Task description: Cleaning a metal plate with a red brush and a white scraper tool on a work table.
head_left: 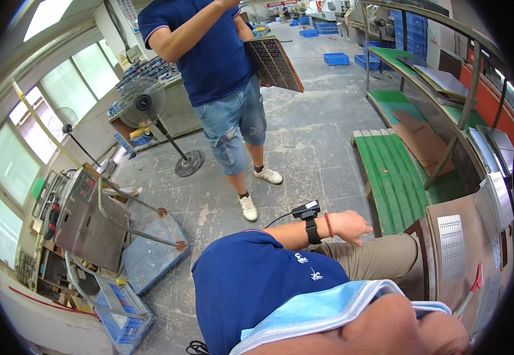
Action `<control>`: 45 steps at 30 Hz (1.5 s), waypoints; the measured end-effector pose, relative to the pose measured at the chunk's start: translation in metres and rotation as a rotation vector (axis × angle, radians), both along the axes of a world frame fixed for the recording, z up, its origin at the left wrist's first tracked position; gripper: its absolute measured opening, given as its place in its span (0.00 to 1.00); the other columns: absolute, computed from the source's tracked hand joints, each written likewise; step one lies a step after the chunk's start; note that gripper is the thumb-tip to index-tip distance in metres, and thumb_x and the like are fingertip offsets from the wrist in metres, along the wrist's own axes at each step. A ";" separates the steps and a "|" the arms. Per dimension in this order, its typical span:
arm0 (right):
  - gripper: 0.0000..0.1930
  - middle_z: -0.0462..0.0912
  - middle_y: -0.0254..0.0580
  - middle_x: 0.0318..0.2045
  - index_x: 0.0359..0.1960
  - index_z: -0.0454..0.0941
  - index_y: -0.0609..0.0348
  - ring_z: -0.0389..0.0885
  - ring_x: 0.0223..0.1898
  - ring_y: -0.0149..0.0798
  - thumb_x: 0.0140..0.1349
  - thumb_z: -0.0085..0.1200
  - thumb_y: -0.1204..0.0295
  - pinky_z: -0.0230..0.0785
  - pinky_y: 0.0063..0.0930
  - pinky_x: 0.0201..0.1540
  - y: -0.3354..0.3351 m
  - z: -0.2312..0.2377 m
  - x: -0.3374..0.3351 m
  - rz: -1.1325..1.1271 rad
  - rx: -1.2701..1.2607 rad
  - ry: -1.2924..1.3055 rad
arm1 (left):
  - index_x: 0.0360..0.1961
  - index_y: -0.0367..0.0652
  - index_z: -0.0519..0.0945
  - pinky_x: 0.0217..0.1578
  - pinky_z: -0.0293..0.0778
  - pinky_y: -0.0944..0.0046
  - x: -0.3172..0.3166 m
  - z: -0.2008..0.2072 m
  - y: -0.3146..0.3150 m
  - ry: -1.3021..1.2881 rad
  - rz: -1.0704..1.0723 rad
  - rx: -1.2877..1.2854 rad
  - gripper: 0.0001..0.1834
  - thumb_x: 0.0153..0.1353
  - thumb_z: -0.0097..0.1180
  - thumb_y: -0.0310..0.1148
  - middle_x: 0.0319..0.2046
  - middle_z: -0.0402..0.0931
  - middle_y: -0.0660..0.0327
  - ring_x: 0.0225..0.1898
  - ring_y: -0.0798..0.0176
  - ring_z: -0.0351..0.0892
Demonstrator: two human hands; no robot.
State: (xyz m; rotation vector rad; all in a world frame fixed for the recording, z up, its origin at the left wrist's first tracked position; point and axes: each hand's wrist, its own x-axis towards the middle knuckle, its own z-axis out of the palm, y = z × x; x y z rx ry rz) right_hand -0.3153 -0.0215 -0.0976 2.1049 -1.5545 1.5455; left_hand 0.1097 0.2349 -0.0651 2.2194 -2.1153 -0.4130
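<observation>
My left hand [350, 226] reaches over my khaki trouser leg [381, 254], close to the knee. Its fingers bend loosely, with the thumb a little apart, and I see nothing held in them. A red bead bracelet [328, 225] and a black strap [312, 231] with a small camera [306, 209] circle that wrist. My right hand is out of view. Beyond the knee, a brown board [464, 222] carries a silvery panel [451, 247] with rows of slots. A red-handled tool [476, 277] lies near it.
A person in a blue shirt [215, 65] stands ahead, holding a dark framed panel [273, 62]. Green pallet [390, 177] and metal rack [470, 89] are at the right. A floor fan [143, 102], a trolley [153, 251] and a machine with buttons [85, 186] stand left.
</observation>
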 end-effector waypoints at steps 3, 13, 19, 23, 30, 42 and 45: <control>0.16 0.83 0.53 0.35 0.48 0.83 0.56 0.81 0.34 0.53 0.62 0.62 0.64 0.73 0.40 0.37 0.000 0.000 -0.002 -0.002 0.000 0.001 | 0.58 0.40 0.72 0.47 0.74 0.50 0.000 -0.001 0.000 0.008 -0.005 -0.007 0.36 0.54 0.64 0.52 0.44 0.79 0.51 0.47 0.46 0.79; 0.16 0.83 0.53 0.32 0.47 0.83 0.57 0.80 0.32 0.54 0.61 0.63 0.64 0.73 0.41 0.35 -0.002 -0.006 -0.006 -0.006 -0.010 0.007 | 0.58 0.40 0.72 0.46 0.74 0.50 -0.001 0.002 -0.001 -0.003 -0.023 -0.002 0.36 0.53 0.64 0.50 0.43 0.79 0.52 0.46 0.46 0.79; 0.16 0.83 0.54 0.31 0.47 0.83 0.58 0.80 0.31 0.55 0.61 0.63 0.64 0.73 0.42 0.34 -0.001 -0.009 -0.007 -0.012 -0.018 0.008 | 0.58 0.40 0.72 0.47 0.73 0.50 -0.003 0.004 -0.002 0.006 -0.027 -0.002 0.35 0.54 0.64 0.49 0.43 0.79 0.51 0.47 0.47 0.79; 0.16 0.83 0.54 0.30 0.46 0.84 0.59 0.80 0.30 0.56 0.61 0.64 0.64 0.73 0.42 0.33 0.000 -0.007 -0.009 -0.017 -0.045 0.017 | 0.58 0.39 0.72 0.48 0.73 0.51 -0.001 0.006 -0.005 0.014 -0.020 0.042 0.35 0.54 0.63 0.48 0.43 0.79 0.50 0.48 0.47 0.79; 0.16 0.83 0.54 0.28 0.45 0.84 0.60 0.80 0.28 0.57 0.60 0.64 0.64 0.73 0.43 0.32 0.009 0.005 -0.003 -0.030 -0.192 0.079 | 0.57 0.38 0.72 0.48 0.73 0.51 0.004 -0.001 -0.007 -0.001 -0.010 0.062 0.33 0.54 0.62 0.47 0.43 0.79 0.50 0.47 0.47 0.79; 0.16 0.84 0.48 0.47 0.53 0.81 0.55 0.83 0.47 0.45 0.66 0.57 0.65 0.72 0.32 0.48 -0.011 -0.029 -0.025 -0.029 0.100 -0.041 | 0.58 0.40 0.72 0.45 0.74 0.52 0.005 -0.004 -0.011 -0.006 -0.048 0.029 0.33 0.56 0.62 0.48 0.42 0.79 0.52 0.44 0.47 0.80; 0.16 0.84 0.48 0.48 0.54 0.80 0.55 0.83 0.48 0.44 0.67 0.56 0.65 0.72 0.31 0.50 -0.008 -0.027 -0.024 -0.059 0.130 -0.034 | 0.58 0.40 0.72 0.45 0.74 0.52 0.006 -0.006 -0.011 0.000 -0.063 0.006 0.32 0.56 0.62 0.48 0.42 0.79 0.52 0.45 0.47 0.79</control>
